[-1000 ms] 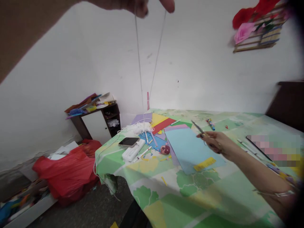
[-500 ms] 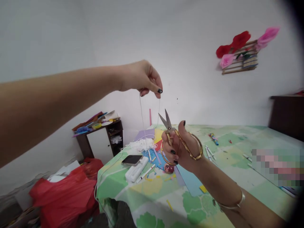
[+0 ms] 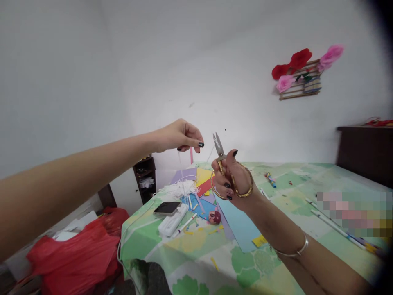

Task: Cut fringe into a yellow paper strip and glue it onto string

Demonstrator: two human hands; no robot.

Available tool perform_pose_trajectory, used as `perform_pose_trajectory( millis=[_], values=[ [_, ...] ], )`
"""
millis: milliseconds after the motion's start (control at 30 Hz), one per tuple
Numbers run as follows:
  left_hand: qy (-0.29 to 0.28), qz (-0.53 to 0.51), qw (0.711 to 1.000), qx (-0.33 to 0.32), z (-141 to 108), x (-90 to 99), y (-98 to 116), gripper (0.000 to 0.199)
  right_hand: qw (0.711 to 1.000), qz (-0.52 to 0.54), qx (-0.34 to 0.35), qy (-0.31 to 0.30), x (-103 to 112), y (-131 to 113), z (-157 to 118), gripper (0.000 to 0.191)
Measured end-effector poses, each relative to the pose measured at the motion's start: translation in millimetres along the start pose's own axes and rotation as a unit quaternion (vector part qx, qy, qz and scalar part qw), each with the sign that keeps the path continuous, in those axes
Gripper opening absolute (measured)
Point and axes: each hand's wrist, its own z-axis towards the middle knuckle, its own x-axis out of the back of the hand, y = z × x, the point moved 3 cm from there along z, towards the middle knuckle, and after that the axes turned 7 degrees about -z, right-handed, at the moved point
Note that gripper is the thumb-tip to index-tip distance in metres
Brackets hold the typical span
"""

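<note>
Between the pinched fingers of my left hand is thin white string, one strand hanging toward a tangled heap of white string on the table. My right hand grips gold-handled scissors, fingers through the loops and thumb raised. The scissor blades point up and are only slightly apart. Near them a short strand slants down toward the table; whether the blades touch it I cannot tell. My two hands are apart, above the table.
Coloured paper, a phone, a white case and several markers lie on the green patterned tablecloth. A red bag is at the left, before a cabinet. Paper flowers hang on the wall.
My left hand has come down, level with the scissors. The blades have closed to a narrow gap, and the strand near them now slants away from my left hand.
</note>
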Motion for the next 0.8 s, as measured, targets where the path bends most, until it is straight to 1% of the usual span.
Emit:
perform_pose_trajectory(
  millis=[133,233,300,367,467,567,633,700,800],
  values=[
    [-0.007,-0.027,1.0,-0.002,4,-11.9,-25,0.006,0.999,-0.042,0.015,0.013,12,7,0,0.057],
    [-0.003,0.016,1.0,0.011,11,-17.3,-45,0.007,0.997,-0.069,0.022,0.021,21,10,0,0.055],
    [0.014,0.047,0.998,0.03,18,-15.8,-62,0.007,0.995,-0.088,0.038,0.039,30,10,-2,0.053],
    [0.038,0.07,0.995,0.054,27,-10.2,-83,0.007,0.991,-0.107,0.057,0.061,40,9,-5,0.051],
    [0.081,0.124,0.985,0.092,38,2.9,-124,0.006,0.984,-0.134,0.074,0.093,61,8,-13,0.048],
    [0.101,0.176,0.97,0.135,47,12.8,-169,0.007,0.977,-0.148,0.066,0.14,85,10,-21,0.046],
    [0.115,0.204,0.958,0.165,51,16.8,-197,0.012,0.974,-0.149,0.048,0.166,101,14,-26,0.047],
    [0.141,0.226,0.946,0.185,56,20.9,-218,0.021,0.972,-0.148,0.026,0.181,114,22,-31,0.048],
    [0.199,0.244,0.928,0.199,65,31.0,-236,0.03,0.969,-0.145,-0.006,0.198,128,39,-37,0.048]
  ],
)
